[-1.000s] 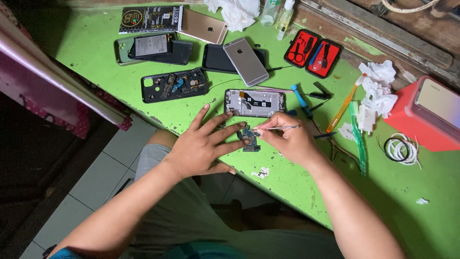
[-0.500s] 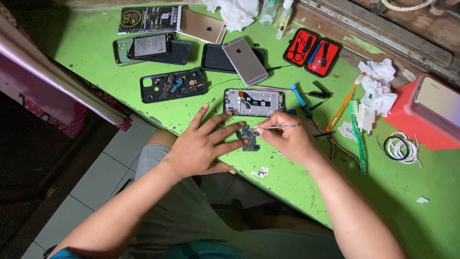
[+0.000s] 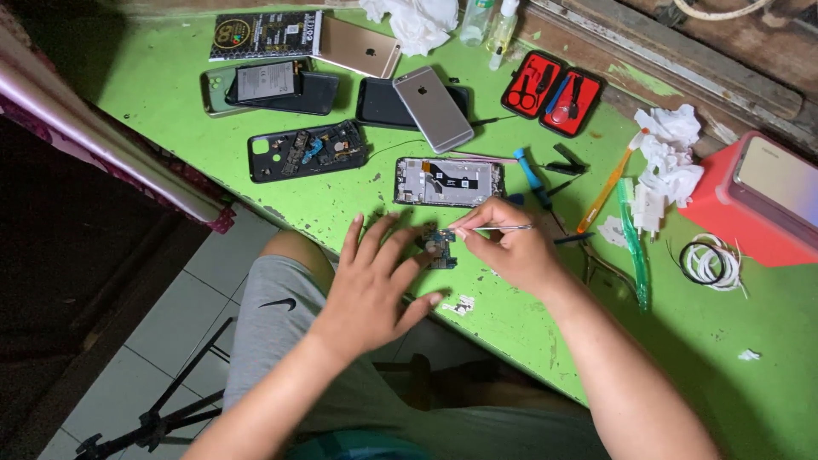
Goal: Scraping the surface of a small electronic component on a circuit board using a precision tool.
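Resting on the green table (image 3: 341, 213) near its front edge: small circuit board (image 3: 440, 247), pinned by fingertips of the left hand (image 3: 375, 285), spread flat. Right hand (image 3: 511, 251) pinches metal tweezers (image 3: 494, 227), tips at the board. Behind: opened phone frame (image 3: 447, 181), stripped and boardless; reassembly apparently outstanding. Board detail and tweezer tips too small to make out.
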